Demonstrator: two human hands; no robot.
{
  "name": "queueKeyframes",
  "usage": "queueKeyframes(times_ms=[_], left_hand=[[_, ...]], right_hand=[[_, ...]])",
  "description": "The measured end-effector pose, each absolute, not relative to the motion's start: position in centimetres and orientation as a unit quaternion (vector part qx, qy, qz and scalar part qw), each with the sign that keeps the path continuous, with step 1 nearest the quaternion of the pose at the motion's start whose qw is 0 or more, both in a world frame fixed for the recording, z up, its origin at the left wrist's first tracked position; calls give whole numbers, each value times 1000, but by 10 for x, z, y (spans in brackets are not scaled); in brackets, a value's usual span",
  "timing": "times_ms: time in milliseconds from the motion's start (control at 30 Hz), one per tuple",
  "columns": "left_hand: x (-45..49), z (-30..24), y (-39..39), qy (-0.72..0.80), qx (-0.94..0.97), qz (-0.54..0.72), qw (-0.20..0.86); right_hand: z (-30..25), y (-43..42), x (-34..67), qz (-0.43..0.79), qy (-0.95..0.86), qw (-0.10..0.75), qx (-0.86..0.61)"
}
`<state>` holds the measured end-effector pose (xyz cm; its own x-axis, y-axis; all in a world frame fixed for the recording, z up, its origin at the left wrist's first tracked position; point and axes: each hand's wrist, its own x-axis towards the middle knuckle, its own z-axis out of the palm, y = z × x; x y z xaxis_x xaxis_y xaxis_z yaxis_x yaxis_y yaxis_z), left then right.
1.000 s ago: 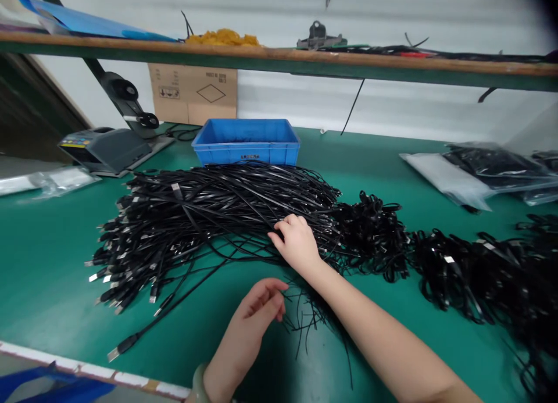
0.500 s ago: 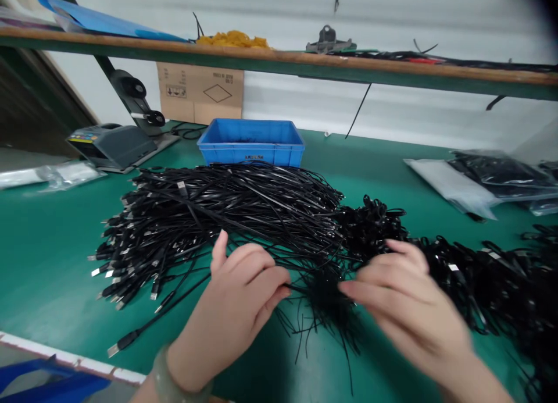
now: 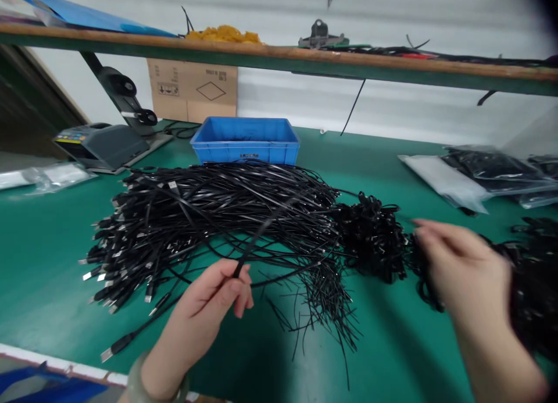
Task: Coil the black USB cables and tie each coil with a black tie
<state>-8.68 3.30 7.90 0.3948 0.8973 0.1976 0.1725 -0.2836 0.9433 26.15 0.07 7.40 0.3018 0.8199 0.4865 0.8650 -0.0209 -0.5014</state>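
Note:
A big heap of black USB cables (image 3: 209,217) lies on the green table (image 3: 47,263), metal plugs pointing left. My left hand (image 3: 209,307) pinches one black cable (image 3: 257,237) between thumb and fingers and holds it up off the heap. My right hand (image 3: 462,269) is blurred by motion at the right, over a row of coiled, tied cable bundles (image 3: 375,234); its fingers point left and look loosely apart, with nothing clearly in them. A loose tuft of thin black ties (image 3: 326,304) lies between the hands.
A blue plastic bin (image 3: 246,140) stands behind the heap. A grey tape dispenser machine (image 3: 102,144) and a cardboard box (image 3: 192,92) are at the back left. Clear bags of cables (image 3: 479,170) lie at the right. A shelf (image 3: 305,57) runs overhead.
My left hand has pinched a single cable and lifted it from the heap. My right hand swung right, from the ties to over the coiled bundles.

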Motion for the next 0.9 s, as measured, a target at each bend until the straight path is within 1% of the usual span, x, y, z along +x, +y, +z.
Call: queueKeyframes(times_ms=[33,100,133,167,200,267,367,400,467,533,600,700,767,900], left_hand=[[-81,77,30,394,684,402,464],[-71,74,26,419,704,375,434],[-66,74,25,427,728,350,407],[-63,73,25,428,753,320,384],[-61,73,24,421,775,292,370],[-59,75,23,412,793,235,383],[-60,79,21,400,761,170,482],[-62,80,20,384,745,156,523],[-65,79,20,350,698,142,609],[-67,74,20,336,626,156,686],[-68,65,23,349,556,207,725],[-63,54,28,401,500,288,711],[-57,48,29,429,465,307,711],[-41,40,20,422,352,302,779]], right_hand=[[71,4,244,-8,-604,360,-711],[70,5,208,147,-698,258,-651],[72,4,191,232,-723,225,-611],[75,2,178,302,-729,211,-577],[77,0,168,362,-718,215,-554],[81,0,159,451,-665,262,-534],[80,8,161,525,-586,334,-518],[77,12,162,539,-574,342,-514],[69,16,163,574,-558,319,-507],[62,17,161,635,-527,275,-493],[56,14,157,702,-477,262,-460],[53,12,152,758,-405,322,-398],[54,12,149,766,-377,371,-366],[54,17,139,757,-339,449,-331]])
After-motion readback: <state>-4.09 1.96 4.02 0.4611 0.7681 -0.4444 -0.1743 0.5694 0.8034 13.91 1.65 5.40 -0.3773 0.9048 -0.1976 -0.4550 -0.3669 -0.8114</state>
